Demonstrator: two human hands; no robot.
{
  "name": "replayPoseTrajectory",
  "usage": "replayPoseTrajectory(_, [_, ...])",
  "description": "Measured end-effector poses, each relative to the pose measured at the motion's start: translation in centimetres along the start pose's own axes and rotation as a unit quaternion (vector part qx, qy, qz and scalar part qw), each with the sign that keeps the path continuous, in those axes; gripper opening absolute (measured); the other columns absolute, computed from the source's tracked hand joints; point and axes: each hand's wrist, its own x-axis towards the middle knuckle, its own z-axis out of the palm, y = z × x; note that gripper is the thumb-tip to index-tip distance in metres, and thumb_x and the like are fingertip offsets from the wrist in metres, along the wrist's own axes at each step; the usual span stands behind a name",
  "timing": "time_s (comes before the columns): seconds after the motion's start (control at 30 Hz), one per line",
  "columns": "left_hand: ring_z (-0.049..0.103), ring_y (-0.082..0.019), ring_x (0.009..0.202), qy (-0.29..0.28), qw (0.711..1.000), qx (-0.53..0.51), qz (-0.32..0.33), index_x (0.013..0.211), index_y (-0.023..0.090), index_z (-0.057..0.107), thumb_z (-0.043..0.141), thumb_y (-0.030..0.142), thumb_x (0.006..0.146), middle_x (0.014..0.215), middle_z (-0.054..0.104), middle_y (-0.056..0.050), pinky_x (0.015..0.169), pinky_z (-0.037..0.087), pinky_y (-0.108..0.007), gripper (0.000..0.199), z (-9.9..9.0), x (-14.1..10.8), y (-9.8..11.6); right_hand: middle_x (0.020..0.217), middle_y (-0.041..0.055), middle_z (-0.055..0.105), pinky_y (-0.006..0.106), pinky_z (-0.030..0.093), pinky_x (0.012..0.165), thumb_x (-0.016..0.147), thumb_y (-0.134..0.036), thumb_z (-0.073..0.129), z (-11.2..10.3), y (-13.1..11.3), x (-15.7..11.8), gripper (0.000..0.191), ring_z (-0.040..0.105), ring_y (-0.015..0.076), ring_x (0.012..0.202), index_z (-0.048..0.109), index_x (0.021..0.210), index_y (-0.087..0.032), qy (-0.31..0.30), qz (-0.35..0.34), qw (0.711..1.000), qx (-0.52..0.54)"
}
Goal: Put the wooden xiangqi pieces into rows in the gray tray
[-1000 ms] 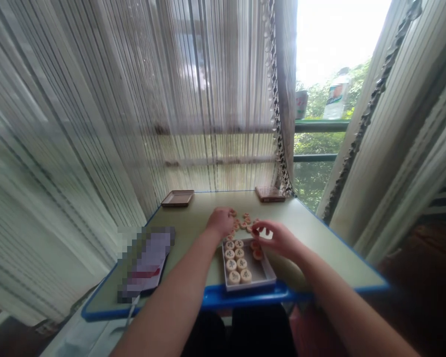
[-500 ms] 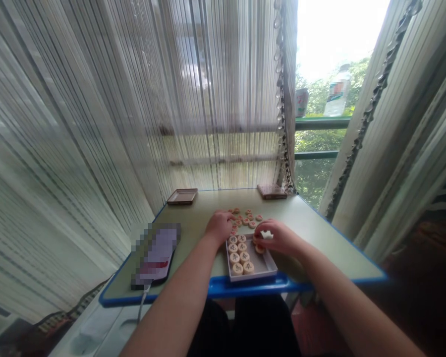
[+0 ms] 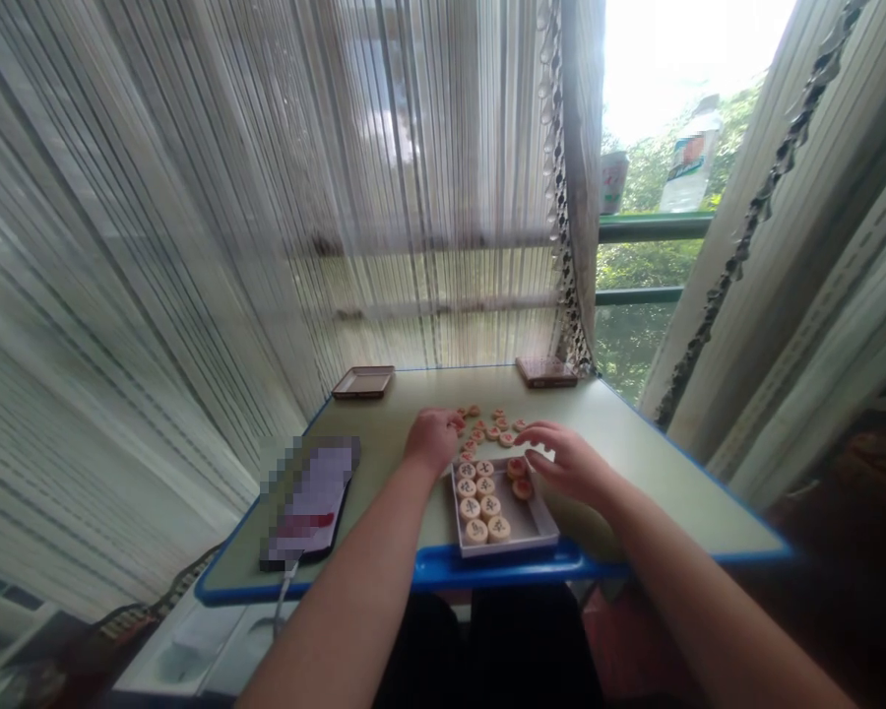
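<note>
A shallow white box [image 3: 521, 527] stands at the near edge of the table. In its left part, black-marked Chinese chess pieces [image 3: 490, 507] form two columns. Two red-marked pieces [image 3: 521, 488] stand along its right side at the far end. Loose red-marked pieces [image 3: 493, 432] are scattered beyond the box. My left hand [image 3: 432, 439] is closed at the left of these, fingertips curled by the loose pieces; what they hold, if anything, is hidden. My right hand [image 3: 565, 461] is open over the box's far right corner, fingers apart, close to a loose piece [image 3: 508, 440].
The pale table [image 3: 384, 473] has a blue rim. A phone [image 3: 314, 502] with a cable lies on the left. At the far corners are a shallow tray [image 3: 364, 382] and a flat brown box [image 3: 546, 371]. Curtains [image 3: 443, 177] hang behind the table.
My right hand has let go of a red-marked piece at the box's far right and opened, moving slightly away. My left hand has curled its fingers. The view has shifted slightly.
</note>
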Motion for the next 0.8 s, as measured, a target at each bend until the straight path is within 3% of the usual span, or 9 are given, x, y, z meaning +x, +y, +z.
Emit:
replayPoseTrajectory(0.23, [0.058,-0.016,0.092,-0.015,0.999,-0.009,-0.038,0.078,0.02,0.072,0.044,0.003,0.067,0.086,0.069,-0.003,0.088,0.044,-0.026,0.034,0.3,0.2,-0.8,0.104,0.0078,0.061,0.035,0.045,0.085,0.077,-0.011,0.043,0.7,0.9,0.0,0.029,0.055,0.0205,0.099,0.064,0.094,-0.02,0.017,-0.005,1.0,-0.025])
replayPoseTrajectory(0.37, [0.055,-0.017,0.102,0.03,0.998,-0.032,-0.048,0.081,0.017,0.071,0.046,0.002,0.065,0.1,0.064,-0.006,0.094,0.041,-0.027,0.034,1.0,0.3,-1.4,0.103,0.0068,0.061,0.033,0.045,0.085,0.076,-0.012,0.043,1.4,1.6,1.0,0.03,0.057,0.0187,0.094,0.064,0.096,-0.021,0.029,0.023,0.999,-0.035])
replayPoseTrajectory(0.5, [0.054,-0.017,0.103,0.066,0.988,-0.078,-0.117,0.09,0.016,0.068,0.045,0.0,0.063,0.105,0.062,-0.007,0.095,0.041,-0.027,0.039,1.8,0.9,-2.0,0.106,0.0091,0.06,0.036,0.04,0.091,0.078,-0.02,0.047,2.0,3.3,3.4,0.031,0.052,0.0224,0.101,0.062,0.105,-0.019,0.039,0.077,0.989,-0.124])
replayPoseTrajectory(0.67, [0.059,-0.016,0.095,0.017,0.97,-0.14,-0.198,0.098,0.016,0.065,0.043,0.0,0.064,0.102,0.065,-0.006,0.084,0.047,-0.025,0.044,1.8,2.5,-3.0,0.128,0.0132,0.049,0.042,0.032,0.099,0.084,-0.044,0.043,3.0,4.5,5.9,0.049,0.041,0.0287,0.117,0.051,0.124,-0.018,-0.076,0.031,0.982,-0.172])
replayPoseTrajectory(0.8, [0.059,-0.016,0.097,-0.046,0.975,-0.123,-0.182,0.092,0.016,0.068,0.043,0.0,0.065,0.103,0.067,-0.004,0.088,0.045,-0.026,0.04,1.8,4.4,-3.8,0.134,0.0118,0.044,0.043,0.029,0.1,0.087,-0.049,0.036,3.9,4.3,7.4,0.053,0.036,0.0284,0.123,0.045,0.13,-0.021,-0.143,0.004,0.979,-0.146])
